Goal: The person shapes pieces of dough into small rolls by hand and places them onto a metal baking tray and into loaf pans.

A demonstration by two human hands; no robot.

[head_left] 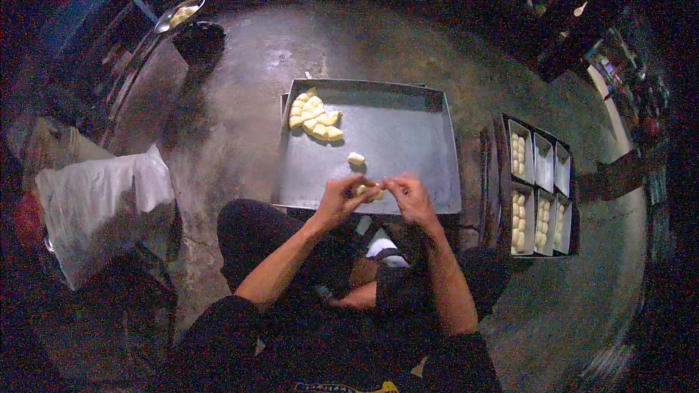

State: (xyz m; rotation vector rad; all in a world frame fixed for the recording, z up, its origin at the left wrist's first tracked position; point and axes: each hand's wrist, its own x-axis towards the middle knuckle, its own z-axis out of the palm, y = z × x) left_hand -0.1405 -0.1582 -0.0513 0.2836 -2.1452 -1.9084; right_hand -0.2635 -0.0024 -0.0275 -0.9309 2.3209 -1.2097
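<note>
Low over the near side of a shallow metal tray, my two hands meet around a small pale dough piece. My left hand is closed, with the dough between thumb and fingers. Fingertips of my right hand pinch together at the right end of that dough, and the fingers partly cover it. Just beyond my hands, a single dough lump lies on the tray. In the tray's far left corner sits a cluster of dough pieces, set close together in curved rows.
On the right stands a set of rectangular loaf tins; several hold rows of dough balls. A pale cloth or sheet drapes over something at left. At the far left is a round dish with pale contents. My knees flank the tray's near edge.
</note>
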